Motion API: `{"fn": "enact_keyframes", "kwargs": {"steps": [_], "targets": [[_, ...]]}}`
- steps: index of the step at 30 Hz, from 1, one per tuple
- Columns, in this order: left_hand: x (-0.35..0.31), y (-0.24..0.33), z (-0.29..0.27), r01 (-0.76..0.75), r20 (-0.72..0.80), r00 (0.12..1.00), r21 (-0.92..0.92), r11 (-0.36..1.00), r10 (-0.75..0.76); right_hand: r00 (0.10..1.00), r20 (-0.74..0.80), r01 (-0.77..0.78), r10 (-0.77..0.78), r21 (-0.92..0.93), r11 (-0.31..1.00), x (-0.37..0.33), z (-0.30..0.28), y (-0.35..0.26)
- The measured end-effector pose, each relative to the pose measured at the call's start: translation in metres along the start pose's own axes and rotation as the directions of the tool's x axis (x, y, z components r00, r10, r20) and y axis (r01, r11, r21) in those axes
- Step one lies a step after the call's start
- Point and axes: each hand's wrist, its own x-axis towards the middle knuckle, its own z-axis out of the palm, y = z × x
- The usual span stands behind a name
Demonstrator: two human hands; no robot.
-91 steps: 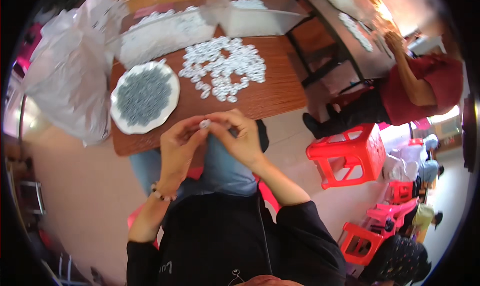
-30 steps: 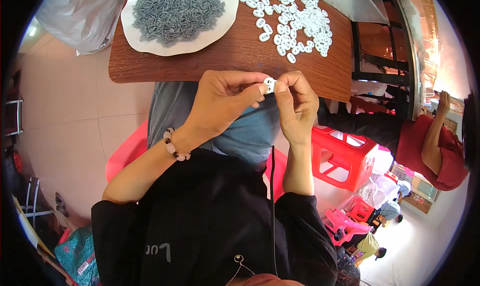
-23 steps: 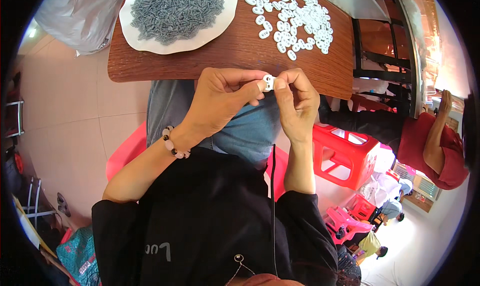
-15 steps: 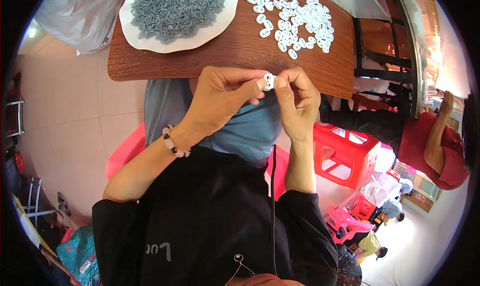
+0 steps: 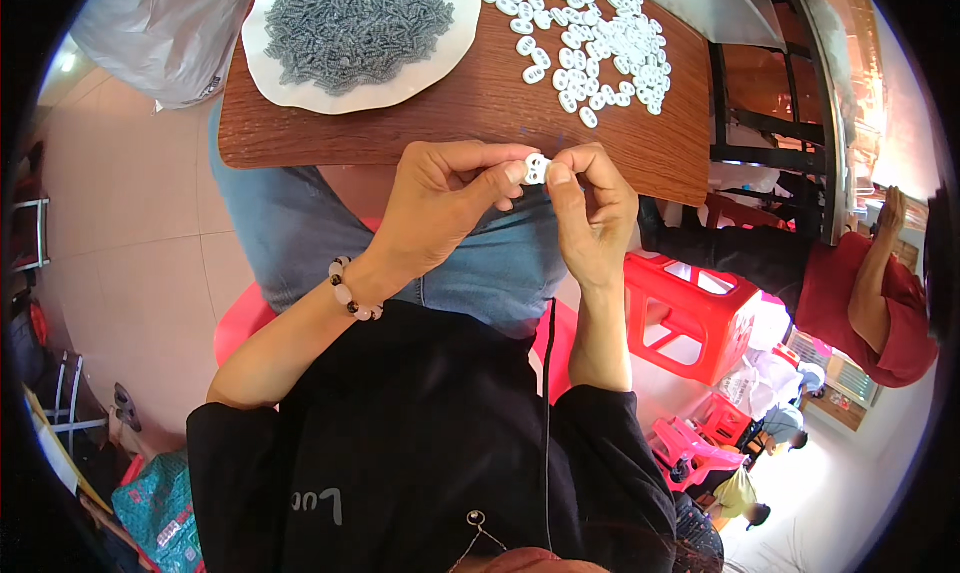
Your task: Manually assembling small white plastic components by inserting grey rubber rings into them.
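Observation:
Between my two hands, just past the table's near edge, is a small white plastic piece with two holes (image 5: 537, 169) that looks like a cord lock. My left hand (image 5: 440, 198) pinches its left side between thumb and forefinger. From the right, my right hand (image 5: 597, 208) grips it with thumb and bent fingers, covering that end. On the table, many similar white pieces (image 5: 600, 48) lie loose at the far right. A white wavy-rimmed plate (image 5: 462, 38) at the far left holds a heap of small grey metal springs (image 5: 350, 28).
The brown wooden table (image 5: 480, 123) ends just beyond my hands, above my lap. A grey plastic bag (image 5: 150, 38) is at its left. To the right are a red plastic stool (image 5: 690, 318) and a person in a red top (image 5: 850, 303). A teal bag (image 5: 165, 508) lies lower left.
My left leg has swung out to the left under the table. Both hands keep their pinch on the white piece, which has turned slightly.

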Motion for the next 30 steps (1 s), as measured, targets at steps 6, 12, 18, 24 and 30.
{"fn": "enact_keyframes", "kwargs": {"steps": [6,12,18,24,30], "targets": [[-0.0001,0.0029,0.0015,0.021,-0.028,0.999,-0.017,1.000,-0.022,0.999,0.014,-0.036,0.035,0.076,0.996,-0.0008,-0.0007,0.0011],[0.0002,0.0002,0.0006,0.013,-0.050,0.999,-0.011,1.000,-0.013,0.997,0.042,-0.074,0.070,0.102,0.992,-0.0007,-0.0003,-0.0009],[-0.0004,-0.0006,0.0001,-0.019,-0.063,0.998,0.051,0.999,0.022,0.995,0.051,-0.095,0.091,0.100,0.990,-0.0004,0.0014,0.0020],[0.0015,0.0019,0.0010,-0.021,-0.065,0.998,0.081,0.996,0.027,0.992,0.054,-0.122,0.117,0.107,0.987,0.0018,0.0016,0.0028],[0.0034,-0.0010,0.0031,-0.067,-0.086,0.994,0.079,0.995,0.073,0.996,0.071,-0.057,0.054,0.036,0.998,0.0033,0.0022,0.0065]]}}
